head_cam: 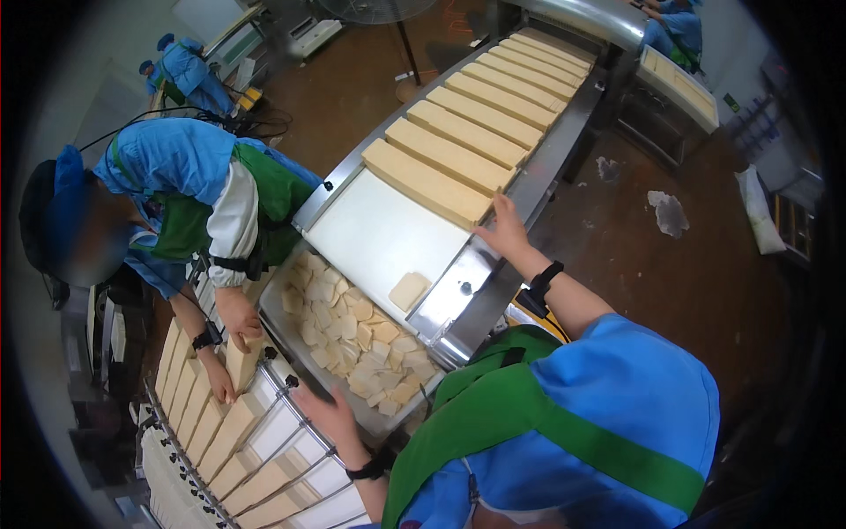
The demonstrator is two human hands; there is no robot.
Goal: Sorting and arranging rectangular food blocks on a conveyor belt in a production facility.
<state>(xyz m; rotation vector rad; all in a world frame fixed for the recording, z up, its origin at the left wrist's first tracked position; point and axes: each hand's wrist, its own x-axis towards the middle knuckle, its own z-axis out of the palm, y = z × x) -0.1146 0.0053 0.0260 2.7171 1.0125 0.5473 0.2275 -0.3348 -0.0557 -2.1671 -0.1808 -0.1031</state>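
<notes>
My right hand (505, 227) is at the near-right end of the front row of stacked dough sheets (433, 184) on a conveyor. Its thumb and fingers are spread around that end, seemingly touching it without a closed grip. Behind lie several similar pale yellow rows (486, 116). One loose dough sheet (409, 291) rests on the white belt (386, 228). My left hand (330, 415) is empty with fingers apart, beside the metal rail (301, 403) of a second, lane-divided conveyor. Between the two conveyors, a metal bin (285, 334) holds many loose dough pieces (357, 330).
At left, a co-worker (178, 172) leans over the lanes, both hands at dough stacks (228, 436). A metal machine housing (581, 20) spans the conveyor's far end. A white tray (681, 89) of dough rows stands at upper right. A pedestal fan (403, 46) and other workers (188, 69) are farther back.
</notes>
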